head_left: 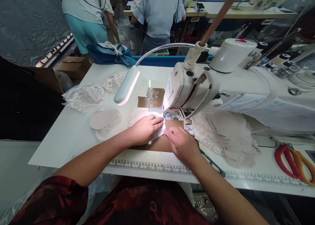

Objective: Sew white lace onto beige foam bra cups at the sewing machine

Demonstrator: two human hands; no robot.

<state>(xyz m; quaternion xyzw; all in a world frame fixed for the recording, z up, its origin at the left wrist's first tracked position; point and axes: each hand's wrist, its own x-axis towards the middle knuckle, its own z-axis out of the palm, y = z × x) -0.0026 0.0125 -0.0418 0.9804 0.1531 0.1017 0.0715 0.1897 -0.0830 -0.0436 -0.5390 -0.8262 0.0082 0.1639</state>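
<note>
A white lace piece (160, 132) lies beneath the needle area of a white sewing machine (176, 87). My left hand (146, 128) rests flat on this lace, fingers stretched toward the presser foot and close to the needle. At the near edge of the lace, my right hand (182, 142) pinches with thumb and forefinger; the fingertips partly hide what they grip. Brown tape-like sheeting (159, 144) covers the table under both hands. Right of the needle, a pile of lace and beige fabric pieces (228, 133) spreads below the machine arm.
A lamp (128, 85) on a bendy neck hangs left of the machine. Lace pieces (85, 97) and a beige oval piece (104, 119) lie on the left. Scissors (291, 162) lie far right. A printed ruler (147, 167) runs along the front edge. Two people are beyond the table.
</note>
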